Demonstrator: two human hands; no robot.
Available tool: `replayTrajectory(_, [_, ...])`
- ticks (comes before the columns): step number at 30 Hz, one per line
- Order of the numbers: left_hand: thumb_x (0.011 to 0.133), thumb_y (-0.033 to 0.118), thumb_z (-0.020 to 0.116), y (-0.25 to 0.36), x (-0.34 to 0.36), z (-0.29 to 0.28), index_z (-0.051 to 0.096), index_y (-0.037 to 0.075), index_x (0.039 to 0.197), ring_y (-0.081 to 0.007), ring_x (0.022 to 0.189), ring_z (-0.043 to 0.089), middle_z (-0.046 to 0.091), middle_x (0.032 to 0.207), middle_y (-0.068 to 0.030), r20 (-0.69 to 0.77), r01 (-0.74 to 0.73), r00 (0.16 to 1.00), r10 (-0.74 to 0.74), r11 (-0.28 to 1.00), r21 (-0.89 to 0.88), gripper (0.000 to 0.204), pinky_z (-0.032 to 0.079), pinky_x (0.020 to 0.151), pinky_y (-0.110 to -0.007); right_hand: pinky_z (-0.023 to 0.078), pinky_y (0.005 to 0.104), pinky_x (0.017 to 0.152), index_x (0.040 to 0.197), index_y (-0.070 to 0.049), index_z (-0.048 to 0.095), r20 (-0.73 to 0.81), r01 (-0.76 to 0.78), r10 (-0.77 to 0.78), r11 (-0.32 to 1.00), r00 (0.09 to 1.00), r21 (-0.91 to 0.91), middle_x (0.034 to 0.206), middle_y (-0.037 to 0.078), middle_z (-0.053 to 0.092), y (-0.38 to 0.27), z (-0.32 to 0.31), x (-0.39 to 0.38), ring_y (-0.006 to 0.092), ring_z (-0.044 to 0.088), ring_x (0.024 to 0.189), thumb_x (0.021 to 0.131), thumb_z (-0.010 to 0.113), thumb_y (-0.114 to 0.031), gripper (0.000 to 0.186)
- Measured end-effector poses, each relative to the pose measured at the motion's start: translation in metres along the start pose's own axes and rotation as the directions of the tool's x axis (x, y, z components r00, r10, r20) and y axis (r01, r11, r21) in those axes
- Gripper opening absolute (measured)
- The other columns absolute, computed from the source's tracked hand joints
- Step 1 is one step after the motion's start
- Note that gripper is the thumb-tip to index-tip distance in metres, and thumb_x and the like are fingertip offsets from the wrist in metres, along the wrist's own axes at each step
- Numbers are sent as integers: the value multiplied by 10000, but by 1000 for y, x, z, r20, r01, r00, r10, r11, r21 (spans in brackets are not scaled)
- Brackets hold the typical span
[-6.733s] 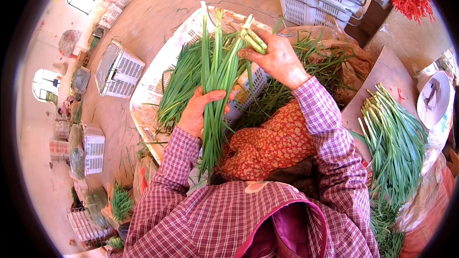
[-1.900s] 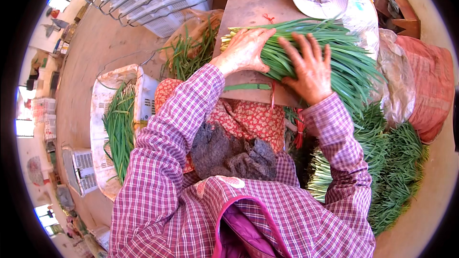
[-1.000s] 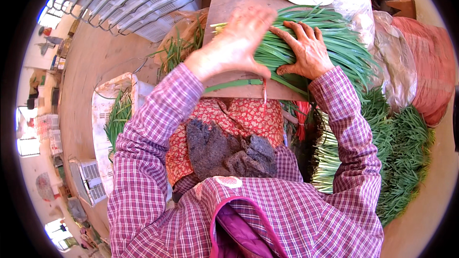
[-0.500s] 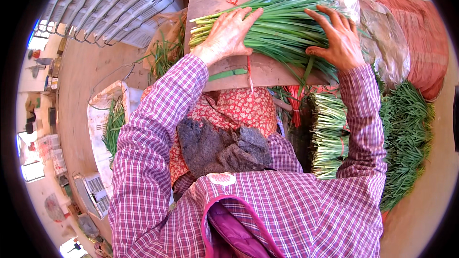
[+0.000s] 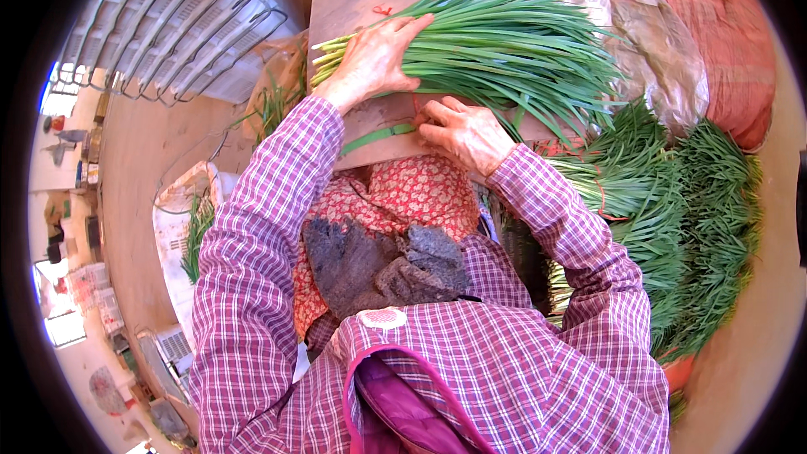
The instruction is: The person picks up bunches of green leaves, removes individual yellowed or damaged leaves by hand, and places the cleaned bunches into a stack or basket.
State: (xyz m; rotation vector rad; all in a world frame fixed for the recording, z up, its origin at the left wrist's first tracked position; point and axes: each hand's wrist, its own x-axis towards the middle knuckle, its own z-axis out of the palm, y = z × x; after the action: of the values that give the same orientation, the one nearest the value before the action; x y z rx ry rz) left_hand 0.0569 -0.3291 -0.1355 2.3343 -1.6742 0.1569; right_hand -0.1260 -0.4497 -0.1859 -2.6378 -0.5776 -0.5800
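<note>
A thick bunch of green chives (image 5: 513, 42) lies across a brown board (image 5: 353, 8) in front of me, pale cut ends to the left. My left hand (image 5: 370, 63) presses down on the bunch near those cut ends. My right hand (image 5: 466, 130) rests on the board's near edge under the bunch, fingertips closed at a thin red string; whether it grips the string I cannot tell. A single loose green leaf (image 5: 374, 139) lies on the board between my hands.
Tied chive bundles (image 5: 672, 202) are piled at my right, with a red sack (image 5: 723, 42) and crumpled plastic (image 5: 651, 42) behind them. Grey plastic crates (image 5: 176, 34) stand at upper left. A lined crate with more greens (image 5: 193, 227) sits at left.
My right hand came off the top of the bunch and dropped to the board's near edge. My left hand slid toward the cut ends. The view swung right from the crate to the board.
</note>
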Motion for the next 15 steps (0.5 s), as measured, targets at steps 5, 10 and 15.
replayTrajectory(5, [569, 219, 832, 2, -1, -4, 394, 133, 1447, -352, 1220, 524, 542, 1326, -178, 7, 20, 1000, -20, 1000, -11, 985, 439, 1026, -434, 520, 406, 739, 936, -81, 593, -72, -219, 248, 935, 966, 280, 911, 105, 604, 20, -9, -17, 307, 607, 905, 855, 607, -145, 104])
replayTrajectory(10, [534, 288, 875, 6, -1, -8, 268, 73, 1494, -381, 1296, 444, 459, 1395, -223, 88, 19, 996, -21, 1000, 22, 1157, 363, 1085, -466, 521, 363, 695, 969, -43, 592, -262, -286, 583, 681, 769, 674, 857, 151, 660, 13, -5, -17, 320, 665, 793, 877, 620, -43, 96])
replayTrajectory(15, [497, 318, 911, 18, -9, -10, 193, 7, 1502, -374, 1379, 348, 381, 1459, -239, 138, 111, 982, -126, 987, 113, 1274, 277, 1119, -540, 526, 394, 656, 944, -63, 590, -460, -333, 506, 851, 730, 406, 865, 106, 670, -4, -29, 30, 307, 668, 759, 855, 631, -37, 102])
